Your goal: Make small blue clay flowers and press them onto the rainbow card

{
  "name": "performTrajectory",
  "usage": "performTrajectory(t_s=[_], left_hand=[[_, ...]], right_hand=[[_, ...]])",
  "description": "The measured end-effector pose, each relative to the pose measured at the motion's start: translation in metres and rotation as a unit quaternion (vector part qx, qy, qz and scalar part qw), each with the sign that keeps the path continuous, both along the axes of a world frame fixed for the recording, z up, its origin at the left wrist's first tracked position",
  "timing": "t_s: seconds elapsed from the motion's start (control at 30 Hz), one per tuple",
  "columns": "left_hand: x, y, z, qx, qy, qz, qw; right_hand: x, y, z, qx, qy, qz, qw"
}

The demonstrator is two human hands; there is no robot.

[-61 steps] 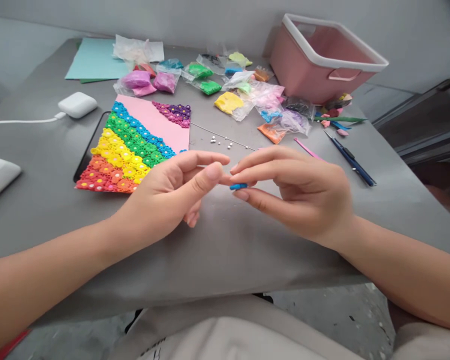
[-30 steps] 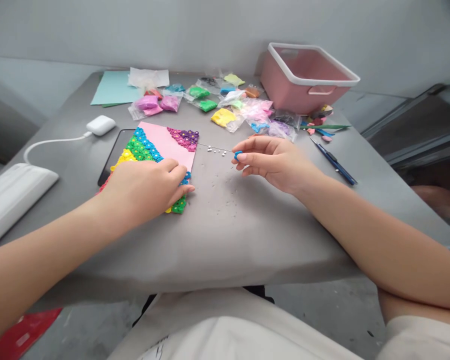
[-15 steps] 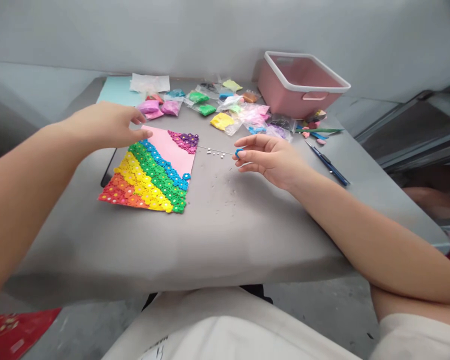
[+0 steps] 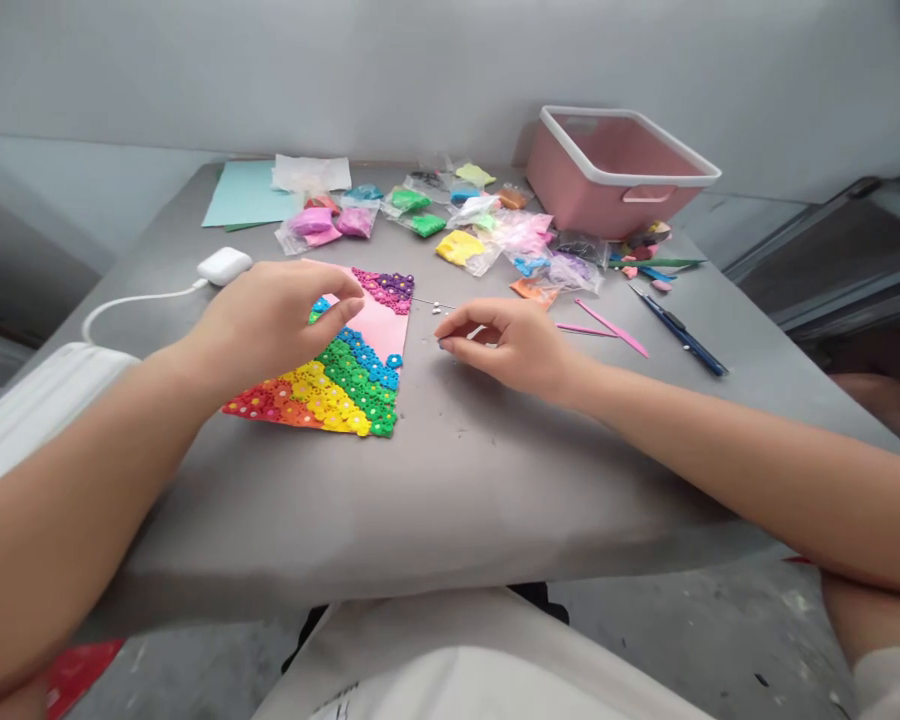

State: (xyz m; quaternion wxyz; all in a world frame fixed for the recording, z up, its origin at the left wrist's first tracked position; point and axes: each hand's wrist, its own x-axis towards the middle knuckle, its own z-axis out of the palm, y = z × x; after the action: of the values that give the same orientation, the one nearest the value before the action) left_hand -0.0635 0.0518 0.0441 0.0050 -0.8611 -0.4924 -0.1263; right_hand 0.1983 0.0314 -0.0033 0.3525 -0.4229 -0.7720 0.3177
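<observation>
A pink card (image 4: 375, 325) lies on the grey table (image 4: 457, 470), covered in rainbow rows of small clay flowers (image 4: 337, 385). My left hand (image 4: 266, 325) rests over the card's left part, its fingers bent and its thumb and forefinger close together above the blue row. Anything between them is hidden. To the right of the card, my right hand (image 4: 506, 345) is low on the table. Its fingertips are pinched on a small blue clay piece (image 4: 442, 345). A few white beads (image 4: 439, 308) lie just beyond that hand.
Bags of coloured clay (image 4: 457, 215) are strewn across the back, beside a pink bin (image 4: 615, 170). Pink sticks (image 4: 607, 325) and a blue tool (image 4: 679, 330) lie to the right. A white earbud case (image 4: 225, 265) with a cable and a white object (image 4: 30, 400) are on the left.
My left hand came down from the card's far left corner onto the card. My right hand dropped to the table with the blue piece. The view shifted slightly.
</observation>
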Motion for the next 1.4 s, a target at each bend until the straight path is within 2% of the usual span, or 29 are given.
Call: performTrajectory(t_s=[0.07, 0.2, 0.27, 0.4, 0.63, 0.97, 1.17, 1.4], left_hand=[[-0.001, -0.003, -0.002, 0.03, -0.026, -0.004, 0.999], [-0.004, -0.005, -0.006, 0.106, -0.131, 0.032, 0.985], [-0.006, -0.006, -0.008, 0.111, -0.159, 0.029, 0.981], [-0.009, -0.005, -0.011, 0.099, -0.156, 0.026, 0.982], [-0.01, -0.001, -0.015, 0.091, -0.169, 0.034, 0.981], [-0.011, -0.001, -0.017, 0.104, -0.175, 0.019, 0.979], [-0.011, 0.0, -0.017, 0.1, -0.177, 0.031, 0.979], [-0.012, 0.001, -0.017, 0.102, -0.184, 0.015, 0.977]], right_hand=[[-0.011, 0.004, 0.003, 0.01, -0.02, 0.038, 0.999], [-0.032, 0.018, 0.003, 0.059, -0.037, 0.104, 0.992], [-0.041, 0.027, 0.001, 0.072, -0.036, 0.114, 0.99], [-0.05, 0.039, -0.006, 0.038, -0.028, 0.113, 0.992], [-0.05, 0.038, -0.01, -0.019, -0.009, 0.105, 0.994], [-0.048, 0.038, -0.012, -0.009, -0.013, 0.108, 0.994], [-0.049, 0.039, -0.01, -0.027, -0.006, 0.11, 0.994], [-0.049, 0.038, -0.009, -0.043, -0.007, 0.113, 0.993]])
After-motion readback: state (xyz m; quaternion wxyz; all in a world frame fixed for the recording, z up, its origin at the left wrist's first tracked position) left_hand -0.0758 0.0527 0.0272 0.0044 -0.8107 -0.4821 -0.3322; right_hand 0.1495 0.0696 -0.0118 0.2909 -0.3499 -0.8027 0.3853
